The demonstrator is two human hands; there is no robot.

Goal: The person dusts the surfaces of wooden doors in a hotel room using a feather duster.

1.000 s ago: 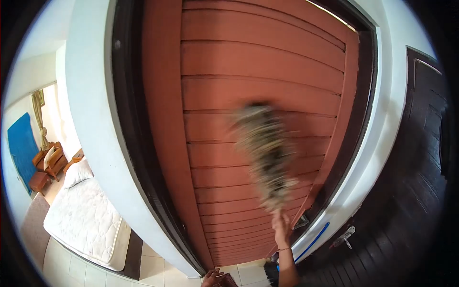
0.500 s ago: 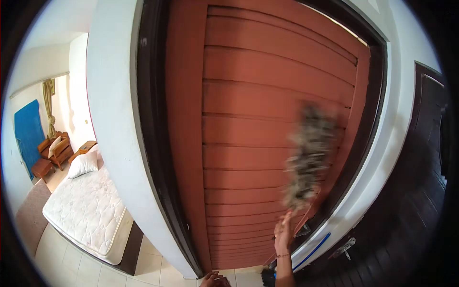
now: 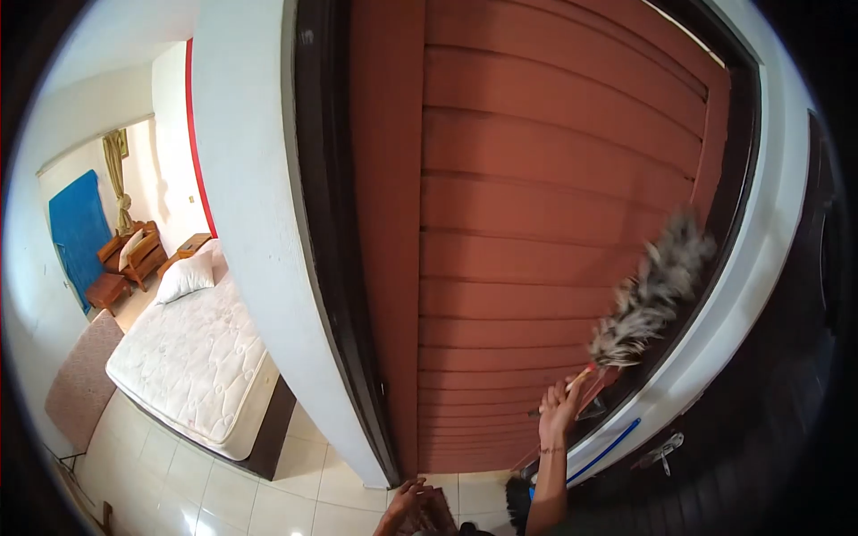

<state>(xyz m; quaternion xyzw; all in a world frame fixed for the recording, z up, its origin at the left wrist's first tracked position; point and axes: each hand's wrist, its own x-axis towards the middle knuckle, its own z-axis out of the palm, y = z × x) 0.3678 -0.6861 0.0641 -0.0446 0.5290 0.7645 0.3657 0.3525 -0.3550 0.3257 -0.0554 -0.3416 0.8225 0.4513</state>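
My right hand [image 3: 556, 413] is closed round the thin handle of a feather duster [image 3: 657, 290]. The duster's grey and white feathers tilt up to the right, overlapping the right edge of a reddish-brown slatted door [image 3: 536, 205] and its dark frame [image 3: 353, 295]. Down at the lower edge of the view is my left hand [image 3: 407, 502], fingers loosely stretched with nothing seen in them. Close beside it shows a patterned reddish-brown cloth [image 3: 431, 514], partly cut off by the view's edge.
A white wall [image 3: 255, 179] stands left of the door frame. Beyond it are a bare mattress [image 3: 192, 375] with a pillow [image 3: 186, 279] and a wooden chair [image 3: 130, 248]. On the right, a blue stick [image 3: 608, 447] leans near a dark door with a metal handle [image 3: 663, 451].
The feather duster has swung right and tilted toward the door frame in my right hand. The view has shifted left, and more of my left hand shows.
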